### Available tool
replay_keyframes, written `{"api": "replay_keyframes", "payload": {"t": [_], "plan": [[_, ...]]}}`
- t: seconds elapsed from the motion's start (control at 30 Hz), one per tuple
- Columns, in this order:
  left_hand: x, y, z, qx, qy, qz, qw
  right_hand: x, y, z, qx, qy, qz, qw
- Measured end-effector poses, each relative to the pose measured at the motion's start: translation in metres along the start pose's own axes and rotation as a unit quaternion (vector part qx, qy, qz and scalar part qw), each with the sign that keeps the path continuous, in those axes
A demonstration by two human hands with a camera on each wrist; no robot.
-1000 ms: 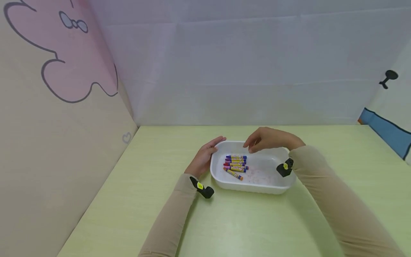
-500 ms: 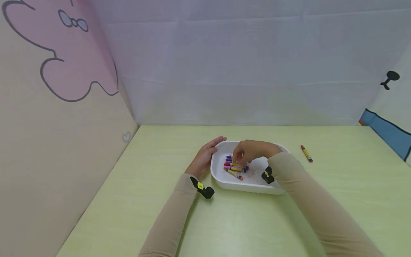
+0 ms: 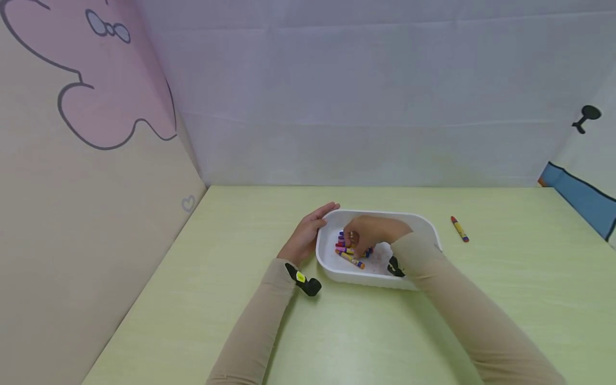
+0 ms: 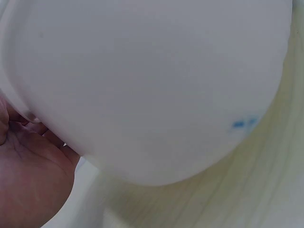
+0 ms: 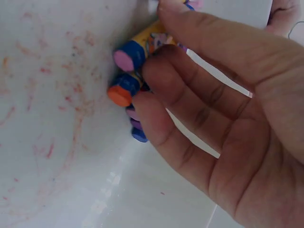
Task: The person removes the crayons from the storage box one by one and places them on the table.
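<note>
In the head view my left hand [image 3: 304, 235] grips the left end of a white plastic tray [image 3: 375, 278], thumb at the rim and fingers along the outer wall. Several wax crayons with yellow and blue wrappers lie side by side in the tray's left half. Among them reaches my right hand [image 3: 370, 230], fingers curled down. Seen from the right wrist, its thumb and fingers pinch a pink crayon [image 5: 142, 47] from both sides. An orange-ended crayon [image 5: 122, 90] lies right beside it, below the fingertips. An orange crayon [image 3: 350, 260] lies slanted at the row's near side.
On the pale green table [image 3: 269, 321], right of the tray, lies a single red crayon [image 3: 459, 229]. A white sheet [image 3: 366, 107] hangs behind the table, and a printed wall [image 3: 96, 214] stands at the left. Coloured wax marks streak the tray floor [image 5: 52, 118].
My right hand has moved left and down from over the tray's far rim into the crayons, its thumb shifting toward the pink one. The red crayon outside the tray has come into view. My left hand stays.
</note>
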State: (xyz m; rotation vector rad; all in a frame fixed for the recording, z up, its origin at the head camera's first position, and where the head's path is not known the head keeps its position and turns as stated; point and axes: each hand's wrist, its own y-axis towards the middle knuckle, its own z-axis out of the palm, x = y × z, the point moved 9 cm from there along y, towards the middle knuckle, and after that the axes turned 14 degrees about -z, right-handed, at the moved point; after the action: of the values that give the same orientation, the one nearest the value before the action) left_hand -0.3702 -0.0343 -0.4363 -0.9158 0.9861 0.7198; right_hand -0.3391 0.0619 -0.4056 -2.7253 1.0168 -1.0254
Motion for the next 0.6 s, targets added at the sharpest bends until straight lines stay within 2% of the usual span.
{"api": "replay_keyframes", "payload": {"t": [0.2,0.47,0.6], "plan": [[-0.0008,-0.0003,-0.0002,0.002,0.001,-0.001,1.0,0.0024,0.0017,0.0006,-0.006,-0.013,-0.01,1.0],[-0.0009,0.0003,-0.0016,0.001,0.003,0.0,1.0,0.0016,-0.0006,-0.002,-0.001,-0.005,-0.003,1.0],[0.0009,0.0002,-0.002,-0.003,0.005,-0.006,1.0,0.0013,-0.003,-0.004,-0.002,-0.005,-0.013,1.0]]}}
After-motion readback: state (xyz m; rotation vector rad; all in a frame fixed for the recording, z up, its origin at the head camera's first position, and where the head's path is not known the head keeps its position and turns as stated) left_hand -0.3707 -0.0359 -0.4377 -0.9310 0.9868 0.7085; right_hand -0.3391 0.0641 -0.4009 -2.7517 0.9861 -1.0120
